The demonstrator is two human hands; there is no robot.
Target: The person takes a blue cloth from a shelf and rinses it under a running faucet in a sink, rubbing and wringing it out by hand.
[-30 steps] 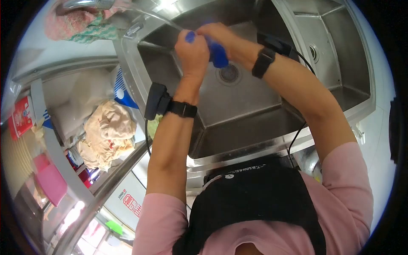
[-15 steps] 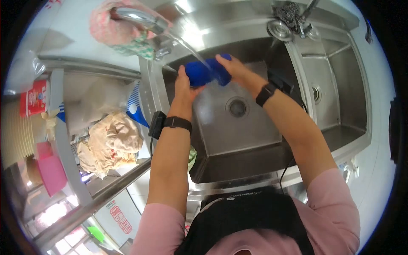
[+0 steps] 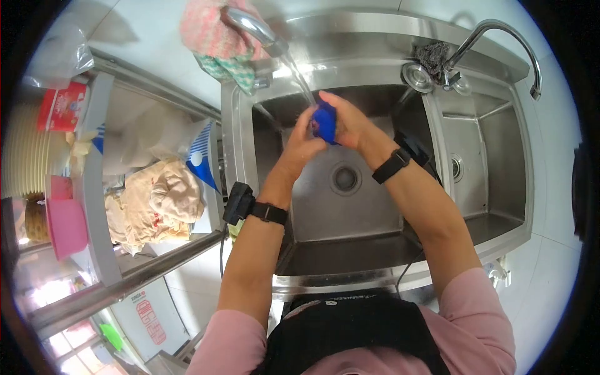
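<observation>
A blue object (image 3: pixel 324 122) is squeezed between both palms over the left basin of a steel double sink (image 3: pixel 350 250). My left hand (image 3: pixel 301 142) presses it from the left and my right hand (image 3: pixel 347 121) from the right, so most of it is hidden. Water streams from the left faucet (image 3: pixel 250 25) down onto the blue object and my fingers. The drain (image 3: pixel 345 179) lies just below my hands. Both wrists wear black bands.
A pink and green cloth (image 3: pixel 215 40) hangs over the left faucet. A second faucet (image 3: pixel 500 31) and a steel scourer (image 3: pixel 431 56) stand by the right basin. On the left, a shelf (image 3: pixel 100 206) holds crumpled beige cloths (image 3: pixel 156 203), a pink tub (image 3: pixel 65 225) and a red packet (image 3: pixel 59 106).
My hands have closed together around the blue object, which was held lengthwise between them and now shows only a small part. The view has shifted, showing the right faucet.
</observation>
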